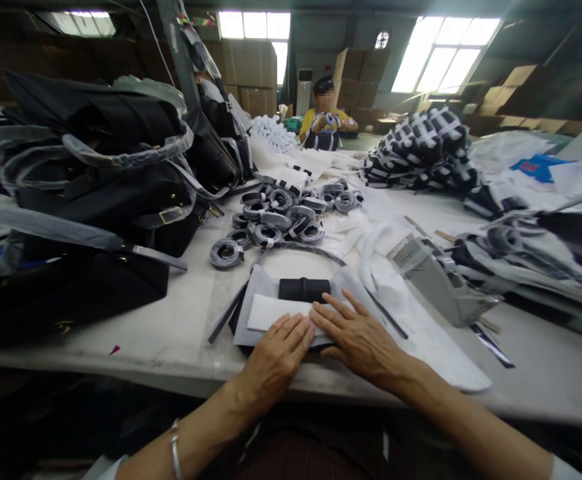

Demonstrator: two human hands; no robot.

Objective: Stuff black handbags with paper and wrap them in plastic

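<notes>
My left hand (281, 350) lies flat on a folded white foam sheet (271, 313), fingers stretched out. Beside it my right hand (355, 330) presses on the same sheet with its fingers spread. Under the foam is a sheet of pale tissue paper (263, 283), on top of a black bag (239, 313) that lies on the table. A small black rolled piece with a band across its middle (304, 290) rests on the tissue just beyond my fingers. The bag's wrapped handle (311, 248) arches away from me. Neither hand grips anything.
Several wrapped strap coils (275, 217) lie beyond the bag. Black bags (95, 213) are piled at left; a heap of wrapped black bundles (421, 147) stands at back right. A grey tape dispenser (438, 280) and white foam (435, 353) lie to the right. A co-worker (325, 117) sits across the table.
</notes>
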